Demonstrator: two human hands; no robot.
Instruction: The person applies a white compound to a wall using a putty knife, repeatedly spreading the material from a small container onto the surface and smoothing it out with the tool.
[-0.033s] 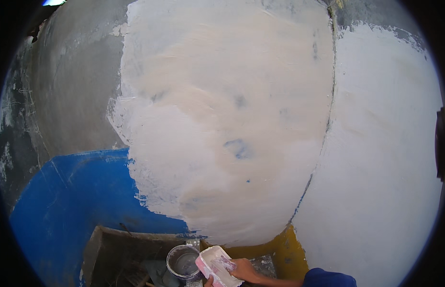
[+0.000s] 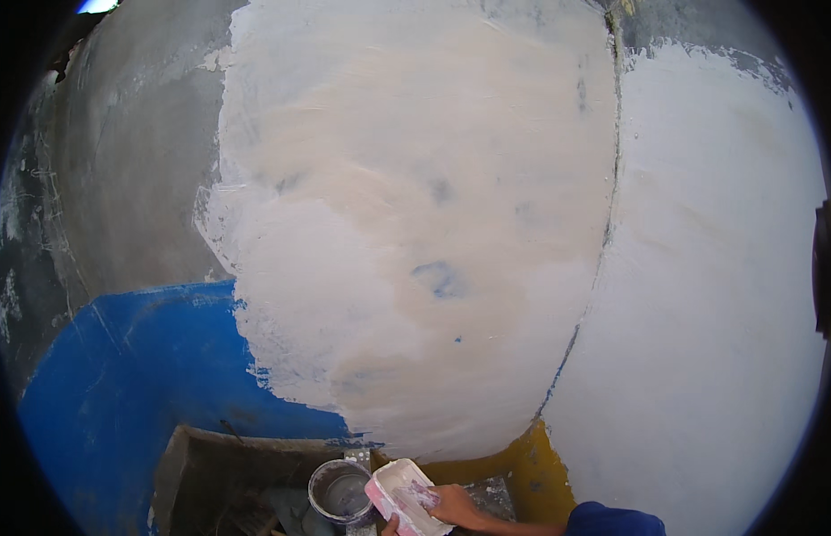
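At the bottom of the view, my left hand point(image 2: 391, 527) grips the near left edge of a pink and white rectangular tub point(image 2: 377, 497); only a thumb and part of the hand show. Pale, creamy paste point(image 2: 403, 487) coats the tub's inside. My right hand point(image 2: 455, 506) reaches in over the tub from the right, its fingers closed and low in the paste. Around the fingertips is a smeared, purplish-grey patch, and what they hold cannot be made out. Just left of the tub stands a round dark bucket point(image 2: 314, 493) with greyish contents.
Ahead rises a wall point(image 2: 362, 259) partly coated in white and beige paste, with bare grey and blue areas at left. A dark crack marks the corner with the white right wall point(image 2: 701, 295). A concrete ledge point(image 2: 255, 439) and a yellow-painted strip point(image 2: 527, 473) lie low down.
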